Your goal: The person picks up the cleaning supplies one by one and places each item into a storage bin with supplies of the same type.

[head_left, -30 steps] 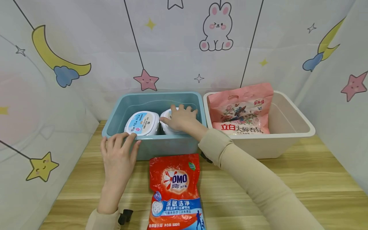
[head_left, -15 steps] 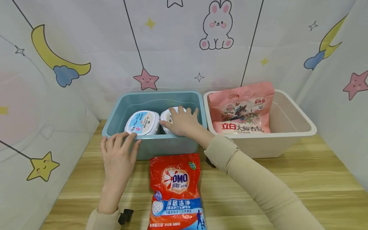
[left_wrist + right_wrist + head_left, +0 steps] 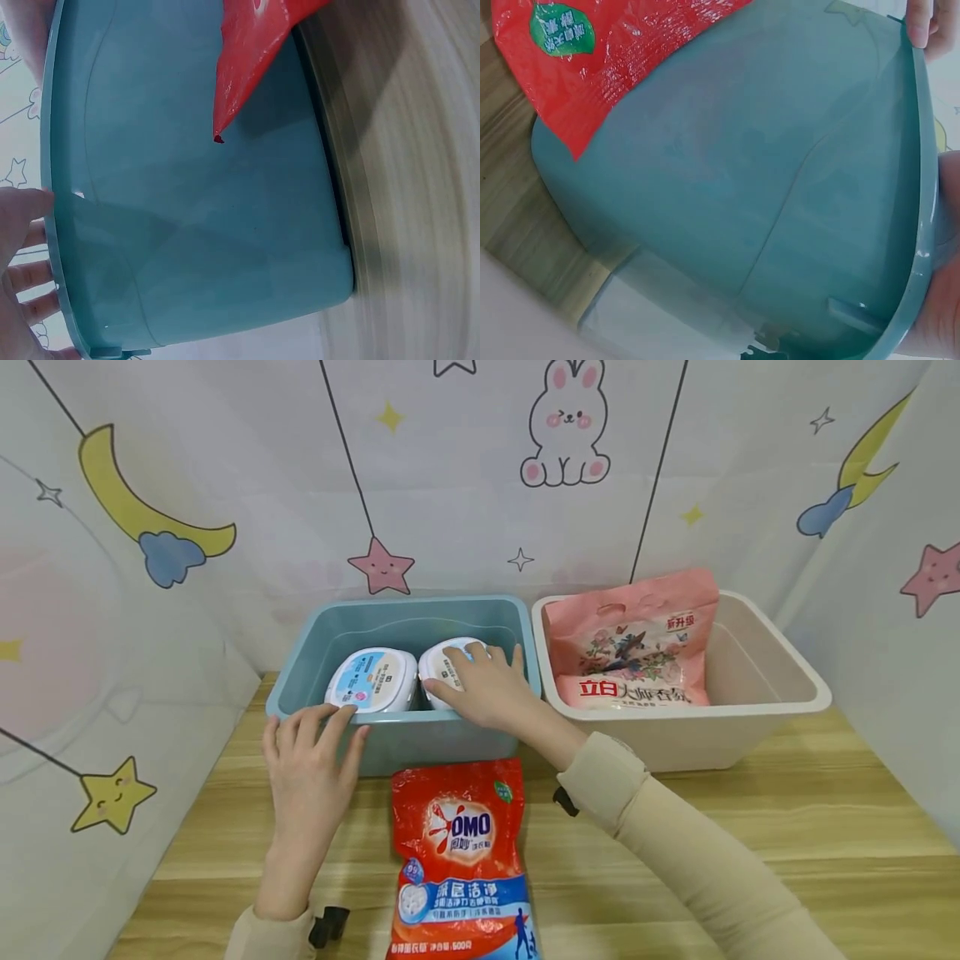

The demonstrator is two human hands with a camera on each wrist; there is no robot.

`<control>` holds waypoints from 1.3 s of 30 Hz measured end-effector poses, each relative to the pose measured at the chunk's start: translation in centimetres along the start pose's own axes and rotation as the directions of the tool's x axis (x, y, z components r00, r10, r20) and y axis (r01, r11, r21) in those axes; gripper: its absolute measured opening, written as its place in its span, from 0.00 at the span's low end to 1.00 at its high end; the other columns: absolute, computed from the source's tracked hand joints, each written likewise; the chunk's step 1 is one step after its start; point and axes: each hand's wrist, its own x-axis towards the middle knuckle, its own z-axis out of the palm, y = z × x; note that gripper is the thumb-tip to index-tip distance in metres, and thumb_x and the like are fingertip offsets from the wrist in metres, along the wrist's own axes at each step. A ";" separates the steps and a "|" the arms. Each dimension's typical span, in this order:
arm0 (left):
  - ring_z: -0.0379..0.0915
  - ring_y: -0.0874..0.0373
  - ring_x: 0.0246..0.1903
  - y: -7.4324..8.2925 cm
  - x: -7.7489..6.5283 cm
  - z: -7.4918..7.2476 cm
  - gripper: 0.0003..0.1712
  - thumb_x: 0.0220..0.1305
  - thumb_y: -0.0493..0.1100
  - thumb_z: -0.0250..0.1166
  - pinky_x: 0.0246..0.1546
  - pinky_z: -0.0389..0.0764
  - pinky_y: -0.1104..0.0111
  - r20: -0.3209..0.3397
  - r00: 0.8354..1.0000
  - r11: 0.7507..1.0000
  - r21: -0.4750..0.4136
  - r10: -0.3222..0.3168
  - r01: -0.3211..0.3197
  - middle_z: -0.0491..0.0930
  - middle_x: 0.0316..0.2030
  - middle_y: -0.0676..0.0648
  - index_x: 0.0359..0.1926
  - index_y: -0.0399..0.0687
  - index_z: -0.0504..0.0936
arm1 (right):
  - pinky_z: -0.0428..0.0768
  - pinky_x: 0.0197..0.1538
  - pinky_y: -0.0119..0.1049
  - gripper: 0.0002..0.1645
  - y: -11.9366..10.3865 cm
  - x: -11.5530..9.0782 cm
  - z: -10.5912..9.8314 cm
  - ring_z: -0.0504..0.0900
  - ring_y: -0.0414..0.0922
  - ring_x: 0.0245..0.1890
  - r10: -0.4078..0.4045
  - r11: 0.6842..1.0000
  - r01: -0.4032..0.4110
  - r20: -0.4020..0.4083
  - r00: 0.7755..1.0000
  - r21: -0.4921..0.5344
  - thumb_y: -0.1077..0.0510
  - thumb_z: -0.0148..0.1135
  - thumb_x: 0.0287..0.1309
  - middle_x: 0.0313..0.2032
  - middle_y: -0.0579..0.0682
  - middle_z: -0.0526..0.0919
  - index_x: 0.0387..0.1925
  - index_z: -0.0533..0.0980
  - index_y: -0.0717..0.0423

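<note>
In the head view a blue-green plastic bin (image 3: 420, 747) holds two white tubs with printed lids, a left tub (image 3: 371, 681) and a right tub (image 3: 442, 668). My right hand (image 3: 487, 685) lies with fingers spread over the right tub's lid, reaching across the bin's front rim. My left hand (image 3: 309, 768) rests its fingertips on the bin's front rim, near the left tub. Its thumb (image 3: 28, 202) lies at the rim in the left wrist view, the other fingers partly behind it. A red OMO laundry powder bag (image 3: 461, 852) lies flat before the bin.
A cream bin (image 3: 765, 693) stands to the right, close beside the blue-green one, with a pink laundry powder bag (image 3: 633, 647) upright inside. Both stand on a wood-grain table (image 3: 810, 810), against a white cartoon-print curtain (image 3: 457, 468).
My right hand has shifted to the right across the right tub's lid, showing more of its label. My left hand, the tubs and the bags stay put.
</note>
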 end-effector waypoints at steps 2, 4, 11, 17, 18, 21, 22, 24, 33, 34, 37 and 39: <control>0.69 0.37 0.51 0.0 0.0 0.0 0.18 0.59 0.44 0.67 0.63 0.55 0.35 0.003 1.000 1.000 -0.005 -0.004 0.004 0.78 0.46 0.36 0.48 0.41 0.81 | 0.42 0.72 0.67 0.41 0.1 -0.3 0.0 0.59 0.56 0.71 -0.017 1.000 0.017 -0.016 1.000 0.010 0.28 0.42 0.63 0.70 0.53 0.62 0.71 0.59 0.43; 0.68 0.37 0.51 0.0 -0.1 -0.1 0.18 0.59 0.44 0.67 0.64 0.54 0.35 0.011 1.000 1.000 -0.007 -0.008 0.008 0.77 0.47 0.36 0.49 0.41 0.81 | 0.43 0.72 0.67 0.41 0.3 -0.7 -0.1 0.58 0.56 0.71 -0.037 0.999 0.038 -0.035 0.999 0.019 0.28 0.43 0.63 0.70 0.53 0.62 0.70 0.60 0.43; 0.68 0.38 0.52 0.2 -0.2 -0.3 0.18 0.60 0.44 0.66 0.64 0.54 0.36 0.016 1.000 1.000 -0.018 -0.016 0.016 0.77 0.48 0.36 0.49 0.40 0.81 | 0.44 0.71 0.67 0.38 0.5 -2.1 0.0 0.59 0.53 0.71 -0.146 0.989 0.149 -0.123 0.982 0.018 0.31 0.46 0.63 0.68 0.51 0.65 0.69 0.63 0.42; 0.69 0.38 0.51 0.4 -0.2 -0.5 0.17 0.59 0.42 0.67 0.63 0.55 0.36 -0.015 1.000 0.999 -0.045 -0.012 0.012 0.78 0.47 0.36 0.48 0.39 0.81 | 0.44 0.72 0.67 0.37 0.8 -3.1 0.3 0.60 0.51 0.71 -0.220 0.975 0.224 -0.167 0.961 0.007 0.32 0.47 0.64 0.68 0.49 0.66 0.69 0.63 0.42; 0.69 0.38 0.51 0.4 -0.1 -0.5 0.16 0.59 0.42 0.67 0.63 0.55 0.36 -0.019 1.000 0.999 -0.048 -0.010 0.009 0.78 0.47 0.36 0.48 0.39 0.82 | 0.44 0.72 0.67 0.36 0.9 -3.2 0.4 0.61 0.51 0.71 -0.230 0.972 0.235 -0.180 0.956 0.004 0.32 0.47 0.65 0.68 0.50 0.66 0.69 0.64 0.42; 0.69 0.38 0.50 0.5 -0.1 -0.6 0.17 0.59 0.42 0.66 0.63 0.56 0.36 -0.023 1.000 0.999 -0.052 -0.003 0.002 0.78 0.46 0.36 0.47 0.39 0.82 | 0.43 0.72 0.67 0.35 1.3 -3.7 0.6 0.61 0.51 0.71 -0.265 0.963 0.268 -0.226 0.938 -0.017 0.34 0.48 0.65 0.68 0.50 0.66 0.68 0.64 0.43; 0.70 0.38 0.50 0.5 -0.1 -0.6 0.17 0.59 0.42 0.66 0.63 0.57 0.36 -0.023 1.000 0.999 -0.052 -0.003 0.002 0.78 0.46 0.36 0.48 0.39 0.82 | 0.42 0.72 0.67 0.35 1.4 -3.9 0.8 0.61 0.51 0.71 -0.281 0.959 0.283 -0.240 0.929 -0.025 0.34 0.48 0.65 0.68 0.50 0.66 0.68 0.65 0.43; 0.69 0.38 0.50 0.5 -0.1 -0.7 0.17 0.60 0.43 0.66 0.62 0.57 0.36 -0.017 1.000 0.999 -0.051 -0.002 0.001 0.78 0.47 0.36 0.48 0.39 0.81 | 0.41 0.72 0.67 0.34 1.7 -4.2 1.0 0.61 0.51 0.71 -0.311 0.950 0.308 -0.263 0.913 -0.052 0.35 0.48 0.65 0.68 0.50 0.66 0.68 0.65 0.43; 0.70 0.39 0.50 1.4 0.0 -1.5 0.18 0.61 0.45 0.64 0.61 0.61 0.39 -0.003 1.000 0.998 -0.052 0.030 -0.030 0.78 0.47 0.37 0.49 0.40 0.81 | 0.41 0.72 0.66 0.33 3.2 -5.4 1.9 0.58 0.52 0.72 -0.392 0.920 0.369 -0.337 0.856 -0.132 0.37 0.51 0.65 0.68 0.51 0.66 0.67 0.65 0.42; 0.70 0.39 0.49 1.6 0.0 -1.6 0.18 0.61 0.45 0.64 0.61 0.62 0.39 -0.003 0.999 0.998 -0.054 0.033 -0.034 0.78 0.47 0.37 0.49 0.40 0.81 | 0.41 0.72 0.66 0.33 3.3 -5.5 2.0 0.58 0.52 0.72 -0.400 0.917 0.374 -0.344 0.849 -0.142 0.37 0.51 0.65 0.68 0.51 0.66 0.67 0.65 0.42; 0.70 0.39 0.49 2.0 0.0 -2.0 0.18 0.61 0.44 0.64 0.60 0.63 0.41 0.005 0.999 0.998 -0.052 0.046 -0.046 0.78 0.47 0.36 0.49 0.40 0.81 | 0.40 0.72 0.66 0.33 3.8 -5.8 2.0 0.58 0.52 0.72 -0.430 0.903 0.392 -0.368 0.824 -0.177 0.38 0.53 0.64 0.68 0.51 0.67 0.67 0.66 0.43; 0.71 0.40 0.48 2.2 -0.1 -2.2 0.18 0.60 0.44 0.64 0.57 0.66 0.43 0.008 0.998 0.997 -0.053 0.054 -0.054 0.78 0.47 0.36 0.49 0.39 0.81 | 0.40 0.72 0.66 0.32 4.1 -6.0 2.1 0.58 0.52 0.72 -0.452 0.892 0.413 -0.379 0.807 -0.185 0.39 0.54 0.63 0.68 0.51 0.68 0.66 0.67 0.43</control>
